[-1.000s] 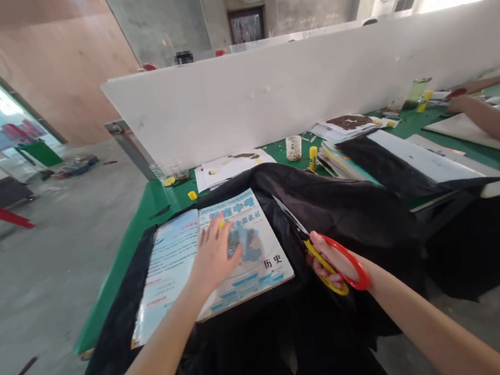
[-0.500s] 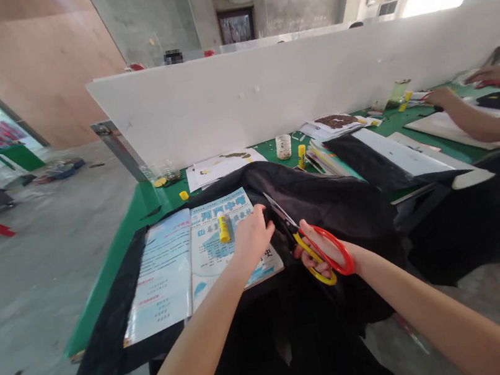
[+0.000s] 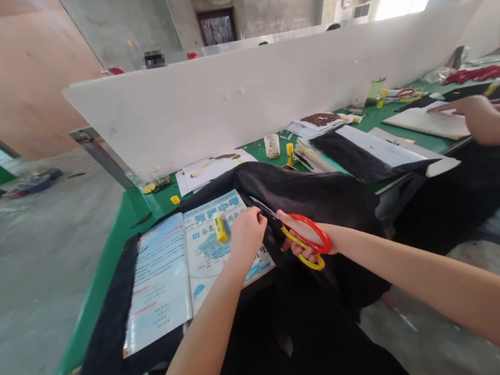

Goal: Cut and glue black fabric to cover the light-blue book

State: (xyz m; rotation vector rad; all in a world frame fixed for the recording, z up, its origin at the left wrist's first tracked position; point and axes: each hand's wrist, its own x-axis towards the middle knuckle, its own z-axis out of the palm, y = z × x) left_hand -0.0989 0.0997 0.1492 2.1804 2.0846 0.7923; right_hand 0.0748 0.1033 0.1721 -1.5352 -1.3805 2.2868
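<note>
My right hand [image 3: 300, 244] grips scissors [image 3: 322, 238] with one red and one yellow handle loop. Their blades point up and left into the black cloth [image 3: 320, 189], close to my left fingertips. My left hand [image 3: 248, 230] is closed, pinching the cloth's edge beside the book; the fingertips are partly hidden. Under my left wrist lies an open book [image 3: 209, 262] with a blue and white printed page. A yellow glue stick [image 3: 220, 228] rests on that page. More black cloth [image 3: 99, 341] spreads out under the book.
Behind the cloth stand a clear cup [image 3: 272, 146] and another glue stick [image 3: 291, 154]. Printed sheets [image 3: 216, 168] lie along a white divider [image 3: 219, 104]. A co-worker's hand [image 3: 478, 115] touches a pale board at right. The green table's edge [image 3: 90, 286] runs down the left.
The view has shifted slightly. The scissors have come nearer to my left fingers, which look more closed on the cloth. At right, the co-worker's hands have moved toward the pale board.
</note>
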